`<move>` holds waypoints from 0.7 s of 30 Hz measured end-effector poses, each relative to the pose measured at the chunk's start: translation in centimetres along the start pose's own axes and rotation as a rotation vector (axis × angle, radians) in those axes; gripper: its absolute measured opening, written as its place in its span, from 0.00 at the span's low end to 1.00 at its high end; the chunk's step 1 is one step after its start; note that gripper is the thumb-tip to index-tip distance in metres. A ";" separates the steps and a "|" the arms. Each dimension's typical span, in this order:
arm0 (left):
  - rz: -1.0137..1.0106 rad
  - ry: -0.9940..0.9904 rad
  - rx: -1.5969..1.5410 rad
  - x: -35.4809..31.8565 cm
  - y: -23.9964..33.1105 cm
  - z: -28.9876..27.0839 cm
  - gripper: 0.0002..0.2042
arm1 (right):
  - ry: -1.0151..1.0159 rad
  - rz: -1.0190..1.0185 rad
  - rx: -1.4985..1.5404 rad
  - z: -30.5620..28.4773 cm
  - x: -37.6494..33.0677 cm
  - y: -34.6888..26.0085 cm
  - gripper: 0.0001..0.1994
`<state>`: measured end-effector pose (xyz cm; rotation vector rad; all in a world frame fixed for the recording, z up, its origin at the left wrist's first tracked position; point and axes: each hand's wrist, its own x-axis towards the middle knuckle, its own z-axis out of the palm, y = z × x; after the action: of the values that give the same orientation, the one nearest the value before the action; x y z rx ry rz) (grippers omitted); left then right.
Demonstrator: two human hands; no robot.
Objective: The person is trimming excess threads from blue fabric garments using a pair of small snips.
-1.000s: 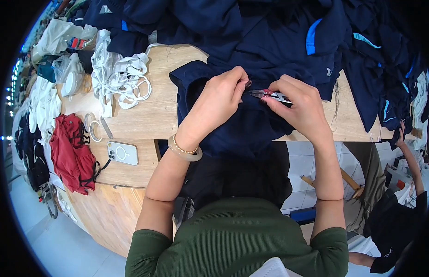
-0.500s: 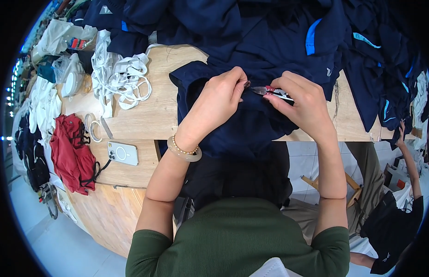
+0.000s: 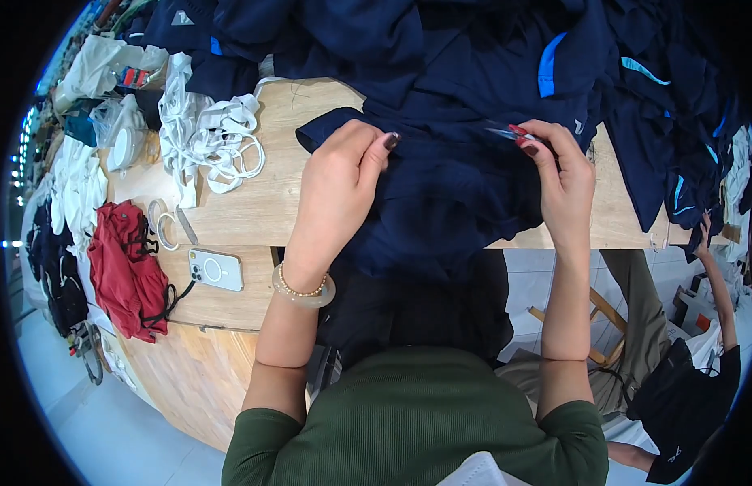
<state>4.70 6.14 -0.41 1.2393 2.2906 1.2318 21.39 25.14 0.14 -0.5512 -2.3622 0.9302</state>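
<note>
A navy garment (image 3: 449, 202) lies bunched in front of me, partly hanging over the table's front edge. My left hand (image 3: 339, 174), with bracelets at its wrist, is closed at the garment's left side. Its fingers appear to grip the cloth, though the fingertips are mostly hidden. To the right, my right hand (image 3: 566, 166) holds small thread snips (image 3: 500, 131) between thumb and fingers. Their pointed blades face left above the cloth, apart from my left hand. Most of the snips' handle is hidden in the palm.
More navy garments (image 3: 489, 57) are heaped across the back. On the left are white straps (image 3: 230, 134), tape rings (image 3: 161, 223), a red cloth bag (image 3: 129, 271) and a phone (image 3: 216, 269). Another person (image 3: 692, 397) is at the lower right; a wooden stool (image 3: 607, 324) stands beneath the table.
My hands have moved apart, the left one leftward and the right one rightward with the snips. The navy garment between them has shifted and changed its folds.
</note>
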 end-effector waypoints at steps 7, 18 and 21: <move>0.099 -0.092 -0.023 -0.4 0.5 3.3 0.05 | -0.044 0.482 0.572 3.8 -1.8 -0.7 0.13; -0.075 0.217 0.180 -0.4 -1.6 0.9 0.01 | -0.193 0.537 0.628 4.8 -2.7 0.6 0.09; -0.172 0.352 0.200 -0.8 -1.1 0.9 0.01 | -0.222 0.536 0.634 4.5 -2.8 0.5 0.08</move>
<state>5.01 5.71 -1.91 0.9137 2.7650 1.2672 20.89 21.74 -3.91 -0.8569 -1.9427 1.9678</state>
